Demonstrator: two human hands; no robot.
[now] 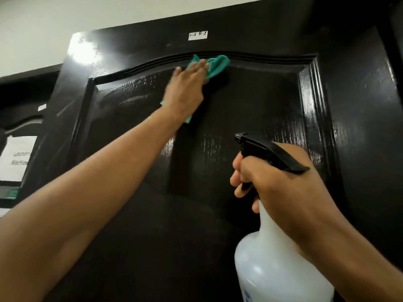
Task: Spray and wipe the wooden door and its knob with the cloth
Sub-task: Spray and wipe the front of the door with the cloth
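Observation:
A glossy dark wooden door (250,101) fills the view. High on its raised panel, my left hand (187,88) presses a green cloth (217,66) flat against the wood just under the curved moulding, fingers straight. My right hand (277,182) grips the neck of a white spray bottle (277,264) with a black trigger head (263,149), held lower right with the nozzle pointing at the door. Wet streaks shine on the panel. The knob is out of view.
A small white label (197,35) is stuck near the door's top. To the left stands another dark door with a white paper notice (17,158). A pale wall (43,22) rises above the frame.

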